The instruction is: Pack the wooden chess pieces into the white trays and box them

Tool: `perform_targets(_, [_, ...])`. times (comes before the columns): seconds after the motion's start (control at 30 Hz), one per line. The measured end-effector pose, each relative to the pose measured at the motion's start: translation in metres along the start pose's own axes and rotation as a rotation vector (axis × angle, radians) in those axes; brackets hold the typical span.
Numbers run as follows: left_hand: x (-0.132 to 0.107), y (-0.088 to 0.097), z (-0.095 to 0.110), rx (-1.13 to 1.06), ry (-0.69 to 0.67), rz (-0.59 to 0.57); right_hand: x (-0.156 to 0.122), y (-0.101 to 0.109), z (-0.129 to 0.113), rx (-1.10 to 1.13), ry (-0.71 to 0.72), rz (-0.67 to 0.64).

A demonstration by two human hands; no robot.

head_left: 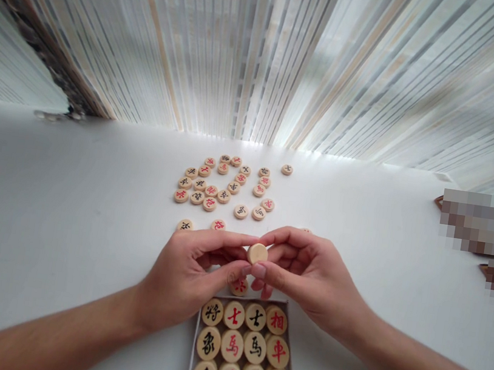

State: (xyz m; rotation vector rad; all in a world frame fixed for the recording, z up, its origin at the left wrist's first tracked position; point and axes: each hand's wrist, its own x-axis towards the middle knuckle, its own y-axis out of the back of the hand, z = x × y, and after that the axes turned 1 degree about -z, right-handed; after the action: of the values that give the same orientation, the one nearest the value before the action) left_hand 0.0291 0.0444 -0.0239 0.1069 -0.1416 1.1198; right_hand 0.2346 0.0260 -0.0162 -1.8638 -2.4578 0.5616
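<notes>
Piece (257,252) — one, left hand (189,272), right hand (308,273) pinching (box (192,355): twelve)

This is looking like a home room: a striped curtain (265,53) is hanging behind the far edge of the white bench (41,211), daylight is glowing through it, and wooden chess pieces (228,185) are lying loose mid-bench, more sitting in a box (193,349) at its near edge.

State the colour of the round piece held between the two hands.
Pale plain wood; the piece shows no character on its visible side. Head view.
</notes>
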Motion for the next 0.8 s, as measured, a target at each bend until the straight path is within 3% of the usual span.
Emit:
perform_targets(0.3, [0.002, 0.004, 0.003, 0.28, -0.225, -0.092, -0.001, -0.005, -0.007, -0.044, -0.045, -0.012])
perform_targets(0.6, [0.0, 0.002, -0.001, -0.009, -0.038, -0.044, 0.0, -0.005, -0.01, 0.04, -0.005, -0.068])
perform_targets(0.8, [0.001, 0.002, -0.001, 0.021, -0.072, -0.063, 0.001, -0.003, -0.007, 0.073, -0.058, -0.078])
